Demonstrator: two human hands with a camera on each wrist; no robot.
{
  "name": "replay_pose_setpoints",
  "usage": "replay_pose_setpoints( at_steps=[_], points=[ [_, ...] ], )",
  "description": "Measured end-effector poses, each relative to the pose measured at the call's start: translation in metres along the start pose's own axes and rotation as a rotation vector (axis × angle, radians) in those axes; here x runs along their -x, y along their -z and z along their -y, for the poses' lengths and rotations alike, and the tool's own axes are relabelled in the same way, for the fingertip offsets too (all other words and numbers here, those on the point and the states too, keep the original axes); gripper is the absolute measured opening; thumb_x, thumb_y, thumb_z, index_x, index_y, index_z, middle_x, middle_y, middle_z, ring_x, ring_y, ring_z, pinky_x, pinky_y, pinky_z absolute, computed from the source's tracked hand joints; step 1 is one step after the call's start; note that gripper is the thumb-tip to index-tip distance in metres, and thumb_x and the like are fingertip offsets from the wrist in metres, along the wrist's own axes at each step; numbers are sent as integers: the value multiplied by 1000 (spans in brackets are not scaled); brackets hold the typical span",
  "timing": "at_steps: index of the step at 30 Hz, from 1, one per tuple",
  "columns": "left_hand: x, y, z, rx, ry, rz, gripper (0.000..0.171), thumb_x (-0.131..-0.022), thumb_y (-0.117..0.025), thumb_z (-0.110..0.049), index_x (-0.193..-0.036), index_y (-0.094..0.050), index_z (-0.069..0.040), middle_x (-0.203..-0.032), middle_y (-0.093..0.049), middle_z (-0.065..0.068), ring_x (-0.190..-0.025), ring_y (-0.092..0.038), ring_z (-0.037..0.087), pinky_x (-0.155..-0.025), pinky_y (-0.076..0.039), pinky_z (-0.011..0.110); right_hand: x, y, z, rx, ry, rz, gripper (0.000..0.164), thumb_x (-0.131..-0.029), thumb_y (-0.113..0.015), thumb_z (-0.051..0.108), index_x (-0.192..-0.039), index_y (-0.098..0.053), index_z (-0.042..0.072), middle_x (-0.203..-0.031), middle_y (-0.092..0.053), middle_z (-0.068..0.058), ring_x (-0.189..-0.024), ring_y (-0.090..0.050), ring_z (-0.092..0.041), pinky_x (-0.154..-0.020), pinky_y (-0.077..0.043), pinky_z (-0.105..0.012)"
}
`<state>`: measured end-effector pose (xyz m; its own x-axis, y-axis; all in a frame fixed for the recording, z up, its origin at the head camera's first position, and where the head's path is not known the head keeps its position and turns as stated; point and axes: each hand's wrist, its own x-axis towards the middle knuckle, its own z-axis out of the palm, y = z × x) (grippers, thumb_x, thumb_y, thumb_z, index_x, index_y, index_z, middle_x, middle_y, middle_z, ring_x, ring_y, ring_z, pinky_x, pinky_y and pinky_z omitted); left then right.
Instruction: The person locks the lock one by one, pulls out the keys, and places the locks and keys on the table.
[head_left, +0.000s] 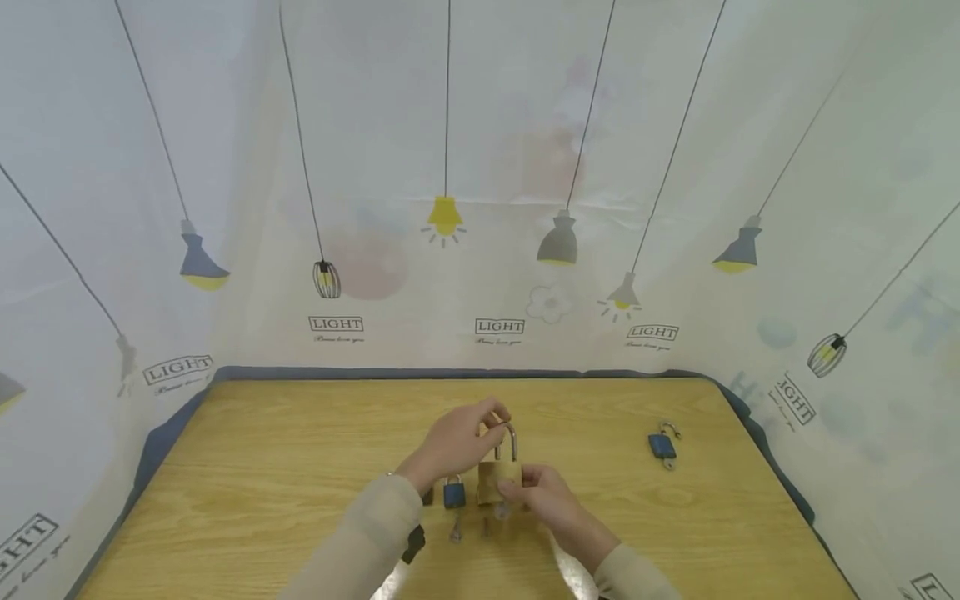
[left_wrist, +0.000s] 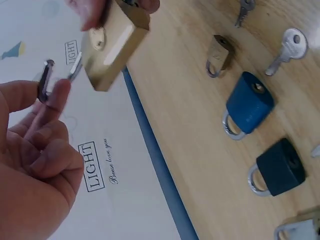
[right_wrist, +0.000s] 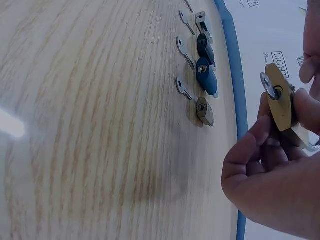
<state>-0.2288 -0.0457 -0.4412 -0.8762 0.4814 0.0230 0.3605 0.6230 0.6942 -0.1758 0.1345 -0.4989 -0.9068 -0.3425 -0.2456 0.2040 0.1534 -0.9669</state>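
Note:
A large brass padlock is held up over the table, its shackle raised with one free end showing in the left wrist view. My right hand grips the lock body between thumb and fingers. In the right wrist view a key sits in the keyhole on its underside. My left hand pinches the curve of the shackle between thumb and finger. Below, on the table, lie a small brass padlock, a blue padlock and a dark padlock, all with shackles closed.
Another padlock is cut off at the left wrist view's edge. Loose keys, one a silver key, lie beside the row. Farther right on the wooden table is a blue padlock with its shackle open and a key inserted. A printed curtain surrounds the table.

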Motion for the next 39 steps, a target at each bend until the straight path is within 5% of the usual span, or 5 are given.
replay_pose_setpoints(
  at_steps=[9, 18, 23, 27, 39],
  points=[
    [6, -2, 11, -164, -23, -58, 23, -98, -53, -28, -116, -65, -21, -90, -69, -8, -54, -48, 6, -47, -39, 24, 2, -4, 0, 25, 7, -26, 40, -93, -60, 26, -118, -57, -4, -102, -68, -11, -90, -59, -20, -83, -46, -39],
    [5, -6, 10, -324, -113, -122, 19, -98, -52, -33, -102, -66, -21, -68, -56, -15, -55, -47, 4, -51, -42, 23, 8, -10, -2, 49, 86, 15, 43, -97, -55, 26, -125, -50, -5, -115, -63, -16, -105, -60, -29, -96, -44, -53],
    [7, -6, 6, -405, -182, -183, 16, -97, -56, -32, -99, -68, -22, -74, -64, -11, -56, -48, 4, -50, -41, 22, 8, -11, -6, 47, 108, 9, 44, -97, -55, 27, -127, -50, -4, -118, -63, -15, -107, -59, -27, -99, -42, -55],
    [8, -5, 7, -483, -203, -195, 16, -97, -55, -32, -100, -69, -24, -82, -69, -12, -60, -50, 3, -54, -44, 23, 9, -12, -8, 40, 112, -23, 43, -97, -54, 28, -126, -51, -4, -122, -62, -17, -114, -57, -29, -102, -39, -56],
    [5, -8, -2, -738, -257, -152, 16, -98, -53, -28, -92, -65, -18, -58, -54, -11, -46, -37, 4, -43, -33, 17, 12, -24, -5, 39, 92, -222, 38, -97, -53, 25, -119, -54, -6, -112, -66, -15, -106, -60, -27, -97, -44, -52]
  ],
)
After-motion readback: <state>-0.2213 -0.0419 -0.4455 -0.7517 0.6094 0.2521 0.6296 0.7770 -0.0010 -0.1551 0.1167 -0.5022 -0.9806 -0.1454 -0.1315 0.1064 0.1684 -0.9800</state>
